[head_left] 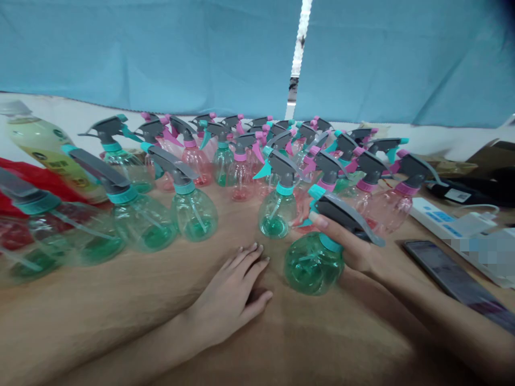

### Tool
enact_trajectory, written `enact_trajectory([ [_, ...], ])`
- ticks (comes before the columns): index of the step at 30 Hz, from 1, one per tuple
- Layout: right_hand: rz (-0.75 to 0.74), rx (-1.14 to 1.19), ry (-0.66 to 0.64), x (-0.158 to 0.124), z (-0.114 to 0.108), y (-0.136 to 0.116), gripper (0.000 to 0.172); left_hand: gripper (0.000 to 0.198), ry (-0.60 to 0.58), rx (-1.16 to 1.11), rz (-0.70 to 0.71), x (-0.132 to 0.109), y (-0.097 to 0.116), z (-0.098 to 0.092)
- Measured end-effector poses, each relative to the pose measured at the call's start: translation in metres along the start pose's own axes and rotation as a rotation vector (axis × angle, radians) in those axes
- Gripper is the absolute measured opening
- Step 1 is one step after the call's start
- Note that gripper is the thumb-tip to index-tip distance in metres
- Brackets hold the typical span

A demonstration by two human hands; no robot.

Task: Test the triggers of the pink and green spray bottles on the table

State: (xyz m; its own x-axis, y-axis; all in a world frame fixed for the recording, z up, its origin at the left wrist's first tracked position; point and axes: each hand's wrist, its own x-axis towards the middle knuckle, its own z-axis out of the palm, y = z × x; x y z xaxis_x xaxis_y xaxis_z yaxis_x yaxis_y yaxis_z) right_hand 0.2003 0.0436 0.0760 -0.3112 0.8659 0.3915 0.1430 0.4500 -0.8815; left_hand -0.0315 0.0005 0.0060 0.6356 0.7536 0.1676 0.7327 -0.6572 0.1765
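A green spray bottle (314, 265) with a grey and teal trigger head is held by its neck in my right hand (354, 246), tilted a little to the left. My left hand (233, 289) lies flat on the wooden table (169, 321) with its fingers spread, holding nothing. Just beyond the held bottle, another green spray bottle (277, 214) stands upright. To the left of it is a further green spray bottle (194, 214). Pink spray bottles (240, 179) and more green ones stand close together behind.
Several green bottles line the left side, near a yellowish bottle (52, 150) and a red bag (38, 179). At the right lie a phone (454, 279) and a white power strip (446, 230). A blue cloth (161, 59) hangs behind.
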Motion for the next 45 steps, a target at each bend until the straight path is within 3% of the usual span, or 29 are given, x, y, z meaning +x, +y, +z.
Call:
enact_trajectory([
  [7,0.0,0.011,0.011,0.0,0.001,-0.002,0.027,0.048,0.023,-0.023,-0.012,-0.001,-0.001,0.002],
  [13,0.027,0.04,-0.045,-0.002,0.0,0.004,0.02,0.049,0.017,-0.004,-0.003,0.0,-0.002,0.004],
  [19,0.116,0.111,-0.072,-0.003,0.003,0.007,0.027,0.048,0.03,0.004,-0.002,0.001,-0.002,0.002],
  [24,0.033,0.101,-0.033,0.0,0.005,0.009,0.024,0.047,0.031,-0.001,0.009,0.001,-0.002,0.002],
  [32,0.104,0.086,-0.073,-0.001,0.005,0.018,0.023,0.047,0.019,0.008,0.014,0.001,-0.003,0.003],
  [45,0.035,0.115,0.015,-0.001,0.009,0.014,0.018,0.047,0.032,0.015,0.02,0.001,-0.003,0.002],
])
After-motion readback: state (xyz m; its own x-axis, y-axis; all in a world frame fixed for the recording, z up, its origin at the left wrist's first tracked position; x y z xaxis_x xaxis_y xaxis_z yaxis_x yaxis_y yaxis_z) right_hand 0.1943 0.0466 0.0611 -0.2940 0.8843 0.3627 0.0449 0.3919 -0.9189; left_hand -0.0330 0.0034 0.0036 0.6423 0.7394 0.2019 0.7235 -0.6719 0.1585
